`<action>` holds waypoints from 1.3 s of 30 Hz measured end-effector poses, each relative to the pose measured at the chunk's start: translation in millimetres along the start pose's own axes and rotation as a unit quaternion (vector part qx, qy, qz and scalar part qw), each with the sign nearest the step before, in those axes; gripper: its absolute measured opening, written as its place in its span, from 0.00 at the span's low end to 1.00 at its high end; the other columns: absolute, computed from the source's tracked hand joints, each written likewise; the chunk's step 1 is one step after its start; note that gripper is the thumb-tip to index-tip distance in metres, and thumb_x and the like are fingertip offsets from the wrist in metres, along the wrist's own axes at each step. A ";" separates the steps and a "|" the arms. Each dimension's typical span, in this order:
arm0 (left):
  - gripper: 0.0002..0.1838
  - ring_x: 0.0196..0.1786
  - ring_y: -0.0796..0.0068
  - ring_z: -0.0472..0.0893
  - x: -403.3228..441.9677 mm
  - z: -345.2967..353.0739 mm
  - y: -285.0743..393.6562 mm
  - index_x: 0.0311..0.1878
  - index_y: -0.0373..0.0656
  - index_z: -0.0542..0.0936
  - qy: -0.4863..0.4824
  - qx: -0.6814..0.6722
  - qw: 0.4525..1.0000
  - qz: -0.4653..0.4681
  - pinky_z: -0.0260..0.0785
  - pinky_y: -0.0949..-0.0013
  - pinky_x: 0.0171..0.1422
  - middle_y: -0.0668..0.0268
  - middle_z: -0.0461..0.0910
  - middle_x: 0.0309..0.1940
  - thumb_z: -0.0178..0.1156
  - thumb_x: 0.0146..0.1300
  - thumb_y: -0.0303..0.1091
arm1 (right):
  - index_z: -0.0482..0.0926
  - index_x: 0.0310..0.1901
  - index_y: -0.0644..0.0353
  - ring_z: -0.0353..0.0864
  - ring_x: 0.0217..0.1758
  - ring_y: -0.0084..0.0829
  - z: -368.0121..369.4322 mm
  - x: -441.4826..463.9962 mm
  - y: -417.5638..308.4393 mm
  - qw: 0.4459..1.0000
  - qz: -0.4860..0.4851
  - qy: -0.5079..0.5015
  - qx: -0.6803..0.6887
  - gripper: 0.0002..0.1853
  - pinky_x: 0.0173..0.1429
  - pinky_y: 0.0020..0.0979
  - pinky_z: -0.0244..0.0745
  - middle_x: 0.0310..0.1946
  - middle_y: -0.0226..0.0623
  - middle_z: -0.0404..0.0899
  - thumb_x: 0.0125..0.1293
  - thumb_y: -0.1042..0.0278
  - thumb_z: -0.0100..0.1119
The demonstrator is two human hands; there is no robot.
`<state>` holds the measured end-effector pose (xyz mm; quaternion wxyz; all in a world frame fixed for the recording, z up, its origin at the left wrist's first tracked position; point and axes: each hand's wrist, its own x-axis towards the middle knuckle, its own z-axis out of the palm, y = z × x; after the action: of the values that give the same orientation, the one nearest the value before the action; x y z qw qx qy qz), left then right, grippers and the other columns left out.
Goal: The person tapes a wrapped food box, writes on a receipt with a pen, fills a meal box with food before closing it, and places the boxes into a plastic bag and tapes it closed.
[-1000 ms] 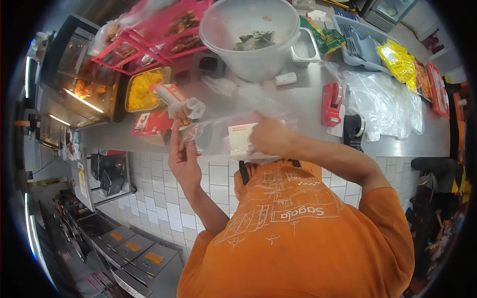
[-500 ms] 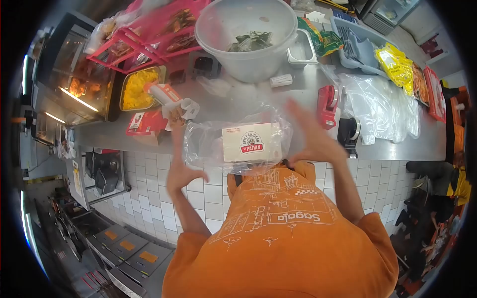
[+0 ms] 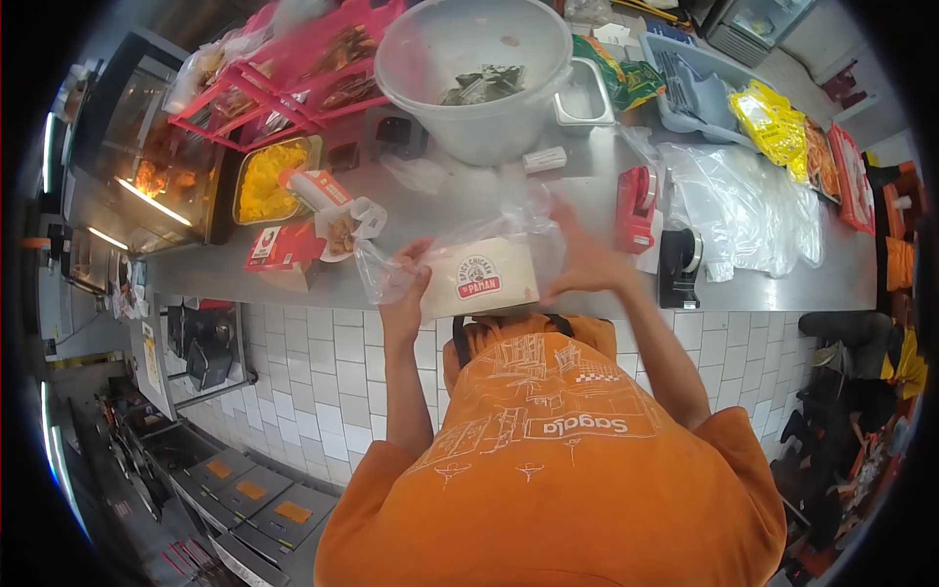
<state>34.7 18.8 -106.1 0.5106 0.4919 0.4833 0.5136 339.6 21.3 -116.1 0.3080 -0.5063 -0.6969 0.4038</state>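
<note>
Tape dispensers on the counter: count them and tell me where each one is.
2. The red tape dispenser is right of the right hand; the black tape dispenser is beside it, nearer the front edge. Others may be hidden behind the tub.

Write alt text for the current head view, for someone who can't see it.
A left hand grips a cream "Spicy Chicken" box amid clear plastic at a metal counter; the right hand, blurred and open, is near its other end. Beyond are a large tub and a tray of yellow food.

Left hand (image 3: 403,286) closed in, gripping bagged box (image 3: 479,274)
</note>
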 end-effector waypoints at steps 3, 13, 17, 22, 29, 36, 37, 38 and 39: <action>0.13 0.53 0.65 0.77 7.4 25.0 -8.9 0.48 0.42 0.73 0.029 0.016 0.998 -0.059 0.68 0.67 0.61 0.62 0.75 0.49 0.63 0.62 0.24 | 0.60 0.71 0.60 0.51 0.78 0.48 67.1 34.1 -34.8 0.993 -0.015 -0.083 -0.085 0.59 0.81 0.50 0.37 0.71 0.54 0.58 0.35 0.48 0.80; 0.52 0.76 0.53 0.56 -14.0 18.0 65.3 0.70 0.40 0.59 -0.043 0.085 0.980 0.176 0.41 0.49 0.79 0.51 0.62 0.70 0.75 0.45 0.51 | 0.80 0.42 0.63 0.78 0.36 0.27 102.9 57.3 -45.5 0.946 0.025 -0.026 0.322 0.10 0.45 0.32 0.74 0.36 0.40 0.82 0.66 0.65 0.59; 0.60 0.78 0.51 0.49 -10.9 7.1 -1.4 0.73 0.40 0.56 -0.233 0.403 0.883 0.054 0.34 0.46 0.80 0.49 0.55 0.74 0.74 0.42 0.60 | 0.80 0.44 0.62 0.78 0.41 0.26 119.3 73.4 -29.4 0.939 0.048 0.001 0.341 0.10 0.48 0.31 0.74 0.39 0.34 0.82 0.70 0.66 0.53; 0.55 0.71 0.47 0.62 -14.0 39.6 -26.8 0.71 0.39 0.62 -0.157 0.561 0.809 0.071 0.50 0.54 0.75 0.48 0.66 0.67 0.72 0.44 0.61 | 0.81 0.46 0.59 0.80 0.49 0.32 114.4 88.5 -37.9 0.835 0.210 -0.013 0.508 0.15 0.61 0.38 0.68 0.42 0.34 0.82 0.70 0.58 0.52; 0.43 0.72 0.49 0.62 -35.7 45.9 -56.0 0.70 0.41 0.65 -0.170 0.548 0.817 0.055 0.49 0.52 0.76 0.52 0.67 0.68 0.63 0.55 0.56 | 0.77 0.44 0.62 0.76 0.57 0.34 125.0 85.3 -45.0 0.963 0.033 -0.157 0.219 0.17 0.65 0.44 0.63 0.43 0.41 0.81 0.67 0.54 0.52; 0.32 0.73 0.52 0.62 -26.7 50.2 -38.4 0.69 0.44 0.69 -0.135 0.454 0.877 0.087 0.46 0.50 0.77 0.58 0.67 0.69 0.54 0.65 0.49 | 0.74 0.56 0.63 0.75 0.56 0.37 66.0 62.0 -92.3 0.947 -0.134 -0.265 0.124 0.21 0.65 0.36 0.65 0.47 0.42 0.77 0.61 0.70 0.51; 0.30 0.73 0.53 0.62 -19.8 51.1 -28.6 0.69 0.44 0.69 -0.118 0.433 0.888 0.101 0.46 0.50 0.77 0.58 0.67 0.69 0.53 0.67 0.48 | 0.75 0.56 0.63 0.75 0.56 0.37 42.7 60.8 -100.3 0.931 -0.184 -0.253 0.189 0.20 0.66 0.37 0.65 0.48 0.41 0.78 0.63 0.70 0.52; 0.29 0.73 0.53 0.62 -12.1 51.4 -18.1 0.69 0.44 0.70 -0.101 0.415 0.897 0.116 0.45 0.50 0.78 0.59 0.67 0.69 0.51 0.68 0.48 | 0.75 0.56 0.63 0.76 0.57 0.37 20.0 59.4 -103.1 0.907 -0.232 -0.241 0.256 0.19 0.67 0.38 0.64 0.49 0.40 0.78 0.64 0.69 0.53; 0.27 0.73 0.54 0.62 -3.6 51.3 -7.2 0.69 0.45 0.70 -0.085 0.398 0.904 0.130 0.45 0.49 0.78 0.60 0.67 0.70 0.50 0.69 0.47 | 0.75 0.57 0.62 0.75 0.58 0.36 2.1 58.8 -96.9 0.901 -0.191 -0.206 0.329 0.18 0.69 0.39 0.63 0.51 0.40 0.78 0.68 0.65 0.53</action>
<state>86.3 14.9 -110.8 0.2400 0.7546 0.5339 0.2967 276.2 61.3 -31.2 0.3779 -0.1389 -0.6552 0.6392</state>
